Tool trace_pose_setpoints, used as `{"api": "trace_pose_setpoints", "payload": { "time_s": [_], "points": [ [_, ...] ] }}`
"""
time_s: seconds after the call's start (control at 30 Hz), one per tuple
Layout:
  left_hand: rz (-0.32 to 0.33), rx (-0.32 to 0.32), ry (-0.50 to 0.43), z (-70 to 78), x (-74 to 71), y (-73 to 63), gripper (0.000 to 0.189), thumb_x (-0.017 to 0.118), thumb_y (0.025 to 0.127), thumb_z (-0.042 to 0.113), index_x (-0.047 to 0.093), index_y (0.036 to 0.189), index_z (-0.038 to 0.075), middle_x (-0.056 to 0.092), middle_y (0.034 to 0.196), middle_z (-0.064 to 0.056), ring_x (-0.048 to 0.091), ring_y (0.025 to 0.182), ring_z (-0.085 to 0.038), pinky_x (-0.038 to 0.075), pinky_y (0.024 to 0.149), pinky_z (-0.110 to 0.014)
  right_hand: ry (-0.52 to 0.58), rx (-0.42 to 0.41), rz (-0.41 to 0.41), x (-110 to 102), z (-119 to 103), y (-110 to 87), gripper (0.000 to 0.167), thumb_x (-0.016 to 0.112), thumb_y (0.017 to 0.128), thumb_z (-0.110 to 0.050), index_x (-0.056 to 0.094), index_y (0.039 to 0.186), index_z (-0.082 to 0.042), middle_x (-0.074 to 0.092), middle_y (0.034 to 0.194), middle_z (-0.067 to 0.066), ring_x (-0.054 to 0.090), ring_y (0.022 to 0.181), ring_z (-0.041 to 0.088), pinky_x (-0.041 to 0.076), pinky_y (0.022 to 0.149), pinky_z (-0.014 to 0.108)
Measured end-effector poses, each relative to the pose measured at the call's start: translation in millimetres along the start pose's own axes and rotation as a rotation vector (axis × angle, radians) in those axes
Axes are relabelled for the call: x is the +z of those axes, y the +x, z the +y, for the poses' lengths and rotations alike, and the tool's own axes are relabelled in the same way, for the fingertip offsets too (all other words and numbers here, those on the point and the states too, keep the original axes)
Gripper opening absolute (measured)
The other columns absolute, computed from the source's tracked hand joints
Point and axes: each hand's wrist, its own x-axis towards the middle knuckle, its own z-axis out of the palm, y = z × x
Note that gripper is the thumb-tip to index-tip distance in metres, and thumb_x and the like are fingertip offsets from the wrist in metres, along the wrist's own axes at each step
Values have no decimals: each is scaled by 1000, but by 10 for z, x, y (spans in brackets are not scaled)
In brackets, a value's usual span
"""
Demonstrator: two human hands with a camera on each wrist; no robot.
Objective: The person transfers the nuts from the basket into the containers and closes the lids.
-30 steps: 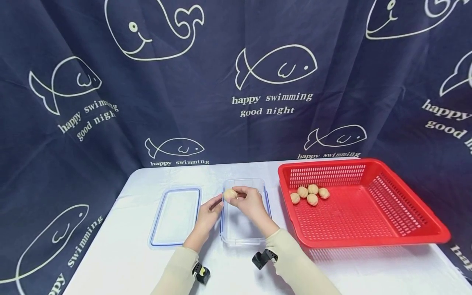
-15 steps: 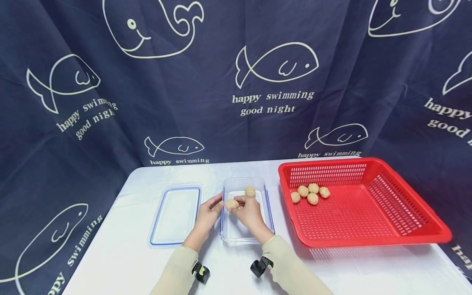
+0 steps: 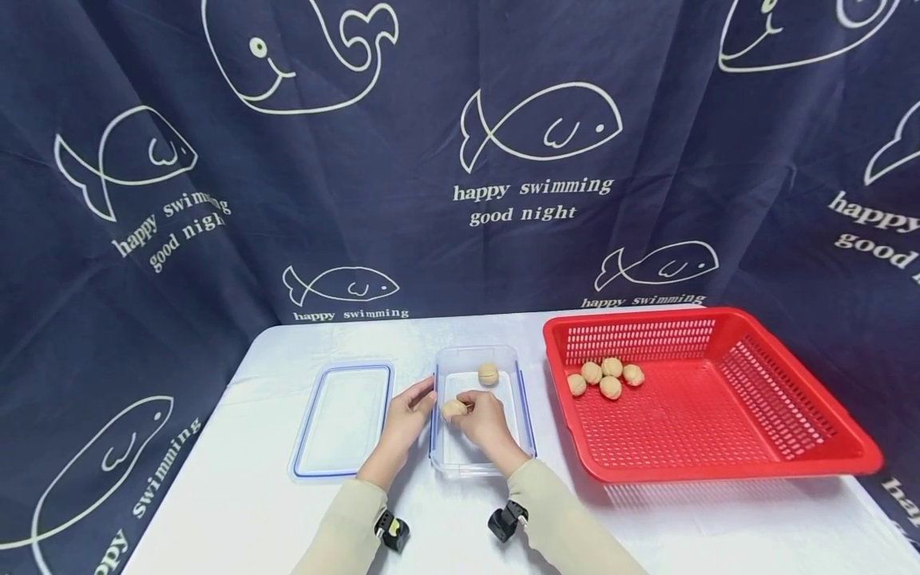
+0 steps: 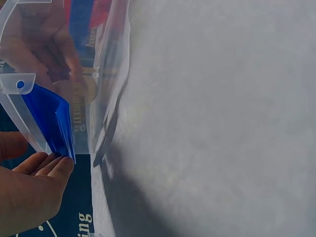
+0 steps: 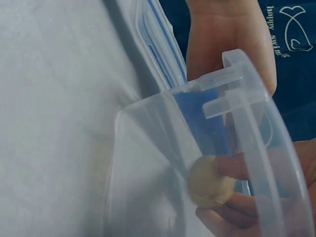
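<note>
A clear plastic food container (image 3: 474, 469) with blue side clips stands on the white table. My right hand (image 3: 486, 422) is inside it, pinching a pale walnut (image 3: 453, 410) between thumb and fingers near the left wall; the right wrist view shows this walnut (image 5: 210, 181) through the clear plastic. A second walnut (image 3: 488, 374) lies at the back of the container. Outside the left wall, my left hand (image 3: 406, 413) rests its fingertips against the container; in the left wrist view those fingers (image 4: 61, 170) touch the lower edge of a hanging blue clip (image 4: 52, 116).
To the left, the container's lid (image 3: 341, 422) with a blue rim lies flat. A red perforated basket (image 3: 690, 435) takes up the right side, several walnuts (image 3: 611, 388) grouped in its left back corner. A dark blue curtain (image 3: 431, 239) hangs behind the table.
My right hand has lowered its walnut from rim height into the container and come slightly nearer. The walnut at the back, hidden by the hand at first, now shows. My left hand stays put.
</note>
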Motion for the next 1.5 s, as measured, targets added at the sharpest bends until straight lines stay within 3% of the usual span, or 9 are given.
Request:
{"api": "trace_pose_setpoints", "payload": {
  "time_s": [0.2, 0.4, 0.5, 0.63, 0.83, 1.07, 1.3, 1.5],
  "points": [
    [-5, -7, -8, 8, -2, -2, 38, 55, 97, 6, 52, 132, -7, 53, 134, -25, 50, 125, -37, 43, 105, -39, 15, 10, -33, -19, -1, -15, 35, 76, 70, 6, 67, 103, 12, 69, 87, 19, 63, 77, 25, 56, 67, 33],
    [-13, -6, 1, 262, 4, -140, 37, 52, 96, 0, 50, 131, -12, 52, 133, -29, 49, 125, -41, 42, 105, -42, 16, 10, -56, -24, 9, -15, 34, 75, 71, 6, 67, 104, 11, 69, 89, 20, 64, 80, 28, 56, 70, 35],
    [-5, 1, 6, 184, 2, -111, 37, 54, 96, 3, 51, 132, -9, 53, 133, -26, 50, 125, -38, 43, 106, -40, 4, 11, -60, -38, -7, -19, 35, 75, 72, 4, 67, 105, 10, 68, 91, 20, 64, 83, 29, 56, 73, 37],
    [5, -2, 4, -26, 5, -1, 38, 56, 96, 8, 53, 132, -3, 55, 133, -22, 51, 124, -35, 44, 105, -38, -21, 1, -68, -91, -42, -27, 37, 75, 72, 2, 67, 107, 8, 69, 97, 21, 64, 87, 31, 56, 77, 40],
    [16, -3, 1, -34, 10, -7, 38, 56, 96, 9, 54, 132, -2, 56, 133, -21, 51, 125, -35, 43, 106, -39, -29, -74, -72, -220, -153, -35, 38, 74, 74, 0, 67, 111, 6, 68, 101, 23, 63, 94, 37, 55, 80, 44],
    [15, -8, -8, -44, 10, -25, 38, 56, 97, 9, 54, 132, -3, 55, 133, -22, 51, 125, -35, 43, 106, -39, 19, -197, -58, -462, -345, -14, 35, 73, 78, 3, 66, 112, 6, 67, 108, 21, 65, 97, 37, 56, 87, 44],
    [24, -10, -20, -42, 14, -23, 38, 55, 97, 10, 53, 133, -3, 54, 134, -23, 50, 125, -35, 44, 105, -39, 20, -237, -14, -832, -545, 28, 35, 70, 80, 3, 66, 115, 4, 67, 110, 22, 65, 100, 35, 55, 90, 41],
    [30, -28, -30, -34, 25, -31, 38, 55, 97, 10, 53, 133, -2, 54, 135, -22, 50, 126, -35, 44, 105, -38, -2, -267, 9, -1168, -574, 80, 34, 67, 83, 4, 64, 117, 7, 65, 115, 24, 63, 105, 37, 53, 93, 41]
  ]
}}
